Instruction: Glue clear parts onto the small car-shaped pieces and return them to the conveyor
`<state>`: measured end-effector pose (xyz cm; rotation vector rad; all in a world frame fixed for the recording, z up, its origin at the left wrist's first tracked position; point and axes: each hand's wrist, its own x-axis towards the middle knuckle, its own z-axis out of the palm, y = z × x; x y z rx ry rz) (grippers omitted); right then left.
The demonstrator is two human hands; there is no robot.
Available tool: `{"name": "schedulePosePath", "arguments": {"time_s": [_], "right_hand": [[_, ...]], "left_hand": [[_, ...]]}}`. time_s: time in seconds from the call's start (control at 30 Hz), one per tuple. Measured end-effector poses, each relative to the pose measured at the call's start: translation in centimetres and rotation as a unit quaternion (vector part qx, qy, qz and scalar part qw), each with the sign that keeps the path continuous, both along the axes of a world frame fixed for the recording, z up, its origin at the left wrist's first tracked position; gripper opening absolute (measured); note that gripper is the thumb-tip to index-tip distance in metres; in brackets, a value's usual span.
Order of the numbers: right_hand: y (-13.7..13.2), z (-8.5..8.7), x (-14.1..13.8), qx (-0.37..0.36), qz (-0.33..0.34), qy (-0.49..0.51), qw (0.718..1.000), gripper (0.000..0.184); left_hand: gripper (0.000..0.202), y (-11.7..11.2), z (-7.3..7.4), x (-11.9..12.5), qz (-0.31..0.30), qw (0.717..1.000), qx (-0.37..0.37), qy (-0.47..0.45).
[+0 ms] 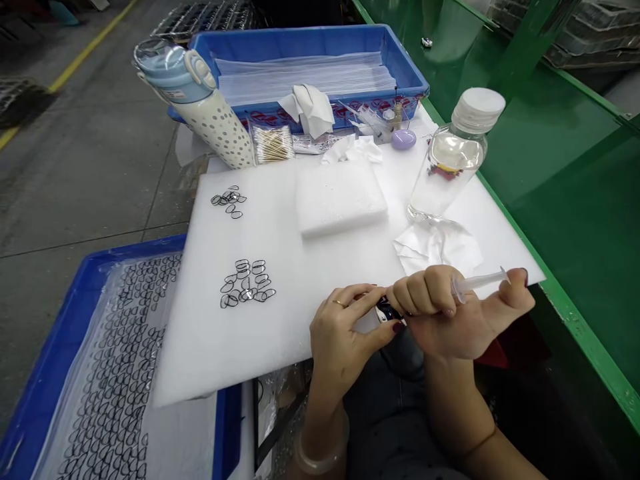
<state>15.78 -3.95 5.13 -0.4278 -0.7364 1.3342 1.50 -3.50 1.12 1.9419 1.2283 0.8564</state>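
Note:
My right hand (450, 310) is closed around a clear plastic syringe (480, 281), thumb on its plunger end, at the near edge of the white foam sheet (280, 267). My left hand (345, 333) pinches a small dark and white part (385, 313) against the syringe's tip. Two heaps of thin black oval rings lie on the foam: one (247, 283) left of my hands, one (229, 200) farther back.
A foam block (340, 199), a clear bottle (453, 157), crumpled tissues (437, 243), cotton swabs (273, 143) and a dotted flask (200, 100) stand around. A blue tray (310, 43) holds sheets at the back. Another blue tray (55, 347) of rings sits near left. Green bench (575, 200) on the right.

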Motion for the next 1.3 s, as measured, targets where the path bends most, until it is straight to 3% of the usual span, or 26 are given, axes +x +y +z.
{"name": "schedulePosePath", "arguments": {"time_s": [0.63,1.3], "right_hand": [[0.1,0.4,-0.4,0.005,-0.021,-0.056,0.998,0.065],[-1.0,0.5,-1.3,-0.005,-0.133,-0.084,0.987,0.063]], "left_hand": [[0.026,-0.2,-0.1,0.1,0.009,1.0,-0.004,0.012],[0.03,-0.1,-0.1,0.2,0.012,0.999,0.018,0.023]]}}
